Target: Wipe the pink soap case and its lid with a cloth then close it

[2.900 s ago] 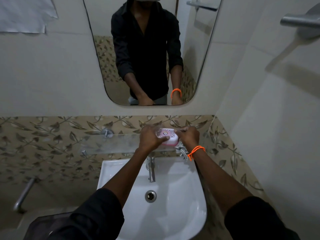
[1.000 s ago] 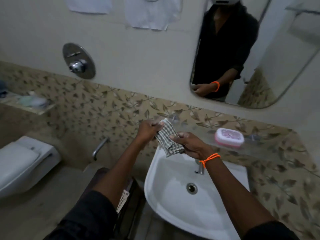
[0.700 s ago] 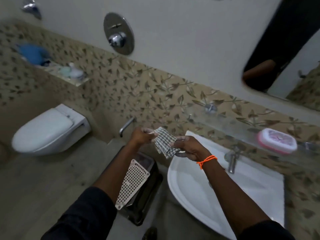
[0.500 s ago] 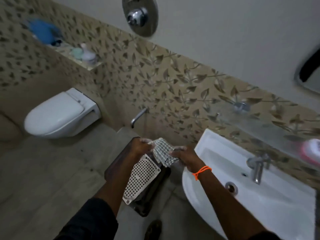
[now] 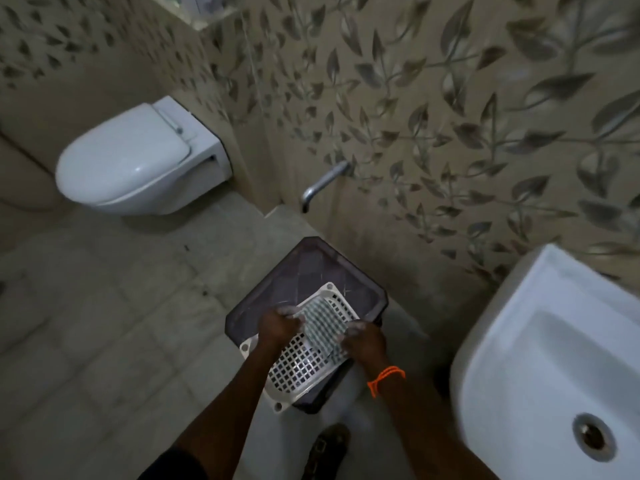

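Both hands hold the checked cloth (image 5: 322, 327) low over a white lattice tray (image 5: 301, 362) that lies on a dark stool (image 5: 304, 265). My left hand (image 5: 277, 325) pinches the cloth's left edge. My right hand (image 5: 363, 341), with an orange thread at the wrist, grips its right edge. The cloth lies on or just above the tray; I cannot tell which. The pink soap case is out of view.
A white sink (image 5: 554, 362) is at the right. A white toilet (image 5: 138, 161) hangs on the wall at upper left. A metal spout (image 5: 322, 183) sticks out of the leaf-patterned wall above the stool. Tiled floor lies to the left.
The view has swung down and left, away from the shelf with the closed pink soap case. Both hands have lowered the cloth onto the lattice tray on the stool.
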